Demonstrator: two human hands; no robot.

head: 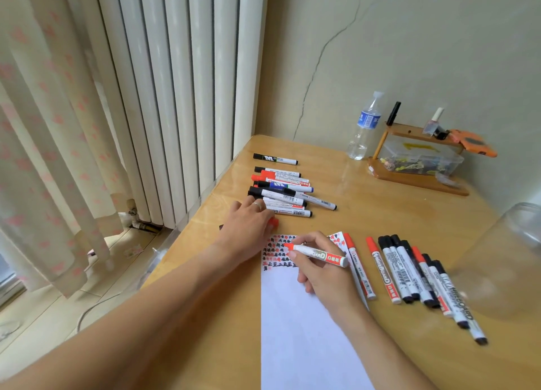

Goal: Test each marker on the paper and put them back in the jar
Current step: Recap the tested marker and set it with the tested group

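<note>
Testing step in hand: right hand [319,268] grips an uncapped red marker [319,255], tip at the marked paper [304,325] near the table's [366,214] middle, left hand [248,228] holds its red cap [274,222]; recapping follows, judged, then the jar [503,260] at the right edge.

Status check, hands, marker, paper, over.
Right hand grips red marker, tip at paper. Left hand holds red cap. Jar lies right, nothing blocking.
</note>
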